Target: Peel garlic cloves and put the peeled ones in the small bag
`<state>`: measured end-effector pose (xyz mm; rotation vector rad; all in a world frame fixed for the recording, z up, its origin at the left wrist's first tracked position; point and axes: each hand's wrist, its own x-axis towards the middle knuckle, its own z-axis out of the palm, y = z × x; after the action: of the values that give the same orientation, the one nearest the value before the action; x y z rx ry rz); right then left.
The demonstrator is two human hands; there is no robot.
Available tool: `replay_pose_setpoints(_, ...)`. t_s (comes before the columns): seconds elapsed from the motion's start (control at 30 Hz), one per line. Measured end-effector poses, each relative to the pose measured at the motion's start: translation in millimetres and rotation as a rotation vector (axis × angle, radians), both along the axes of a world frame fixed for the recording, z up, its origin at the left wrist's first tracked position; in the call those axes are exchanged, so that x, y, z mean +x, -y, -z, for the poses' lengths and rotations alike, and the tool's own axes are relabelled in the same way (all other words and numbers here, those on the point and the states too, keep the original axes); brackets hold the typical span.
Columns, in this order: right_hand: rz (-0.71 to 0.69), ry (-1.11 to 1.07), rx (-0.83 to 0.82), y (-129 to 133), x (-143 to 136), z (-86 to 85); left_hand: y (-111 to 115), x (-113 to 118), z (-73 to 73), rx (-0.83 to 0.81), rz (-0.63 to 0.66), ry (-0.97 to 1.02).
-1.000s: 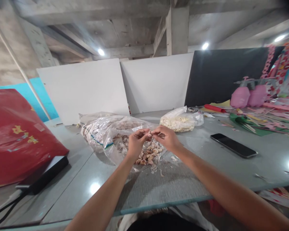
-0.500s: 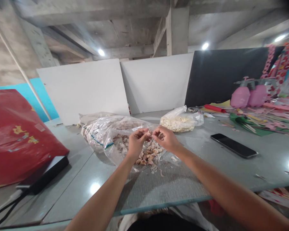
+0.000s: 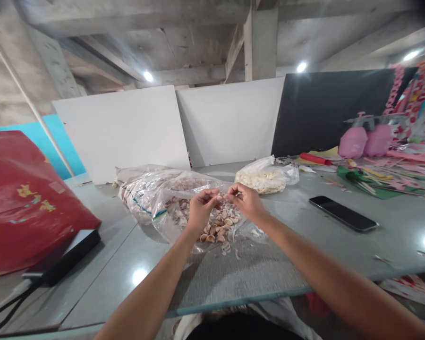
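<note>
My left hand [image 3: 202, 208] pinches a small garlic clove [image 3: 218, 197] between thumb and fingertips, above an open clear plastic bag [image 3: 166, 226]. Close beside it on the right, my right hand [image 3: 246, 199] has its fingertips pressed together; what they hold, if anything, is too small to make out. Below both hands, unpeeled cloves [image 3: 217, 229] and papery skins lie at the bag's mouth, a few flakes on the table. Behind my right hand sits a clear bag of pale peeled cloves [image 3: 260, 181].
A black phone [image 3: 343, 213] lies on the grey table [image 3: 269, 278] at right. Beyond it are pink spray bottles [image 3: 353, 141], green paper [image 3: 386, 191] and a red roll [image 3: 315, 159]. At left stand a red bag [image 3: 31, 203] and a black box with cables [image 3: 63, 259].
My right hand's fingertips have drawn slightly away from the clove, and its fingers have lifted a little. My left hand stays nearly in place.
</note>
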<state>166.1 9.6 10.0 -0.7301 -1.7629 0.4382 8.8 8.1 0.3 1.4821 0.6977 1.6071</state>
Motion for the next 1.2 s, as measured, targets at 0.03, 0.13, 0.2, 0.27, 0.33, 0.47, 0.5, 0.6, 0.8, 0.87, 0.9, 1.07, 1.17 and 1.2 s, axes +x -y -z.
replay_pose_setpoints(0.03,-0.018,-0.032,-0.030,-1,0,-0.4,0,0,-0.5,-0.001,-0.002,-0.009)
replay_pose_setpoints(0.13,-0.144,-0.161,-0.170,-2,-3,-1.5,0,0,-2.0,-0.017,0.024,-0.021)
replay_pose_setpoints(0.2,-0.266,-0.251,-0.290,-2,-6,-2.0,0,0,-2.6,-0.031,0.045,0.000)
replay_pose_setpoints(0.27,-0.350,-0.318,-0.385,1,-9,-2.2,0,1,-2.4,-0.043,0.057,0.023)
replay_pose_setpoints(0.33,-0.384,-0.360,-0.454,4,-11,-2.1,0,1,-1.8,-0.059,0.071,0.018)
replay_pose_setpoints(0.47,-0.425,-0.425,-0.530,7,-13,-0.1,3,1,-0.8,-0.020,0.018,-0.112)
replay_pose_setpoints(0.5,-0.436,-0.431,-0.532,6,-13,0.7,4,0,-1.0,0.016,-0.021,-0.165)
replay_pose_setpoints(0.6,-0.449,-0.415,-0.530,5,-11,2.9,6,-2,-2.4,0.106,-0.135,-0.316)
replay_pose_setpoints(0.8,-0.457,-0.437,-0.534,4,-11,3.1,7,-4,-4.6,0.174,-0.247,-0.410)
replay_pose_setpoints(0.87,-0.460,-0.439,-0.540,5,-11,2.5,5,-4,-4.4,0.180,-0.260,-0.399)
replay_pose_setpoints(0.9,-0.459,-0.438,-0.542,5,-11,2.2,5,-4,-4.2,0.179,-0.263,-0.390)
replay_pose_setpoints(1.07,-0.455,-0.439,-0.530,4,-11,2.3,4,-4,-4.5,0.168,-0.269,-0.362)
replay_pose_setpoints(1.17,-0.450,-0.439,-0.526,4,-11,2.1,6,-4,-5.7,0.173,-0.271,-0.368)
replay_pose_setpoints(1.2,-0.445,-0.433,-0.529,4,-11,1.8,6,-4,-6.1,0.175,-0.274,-0.368)
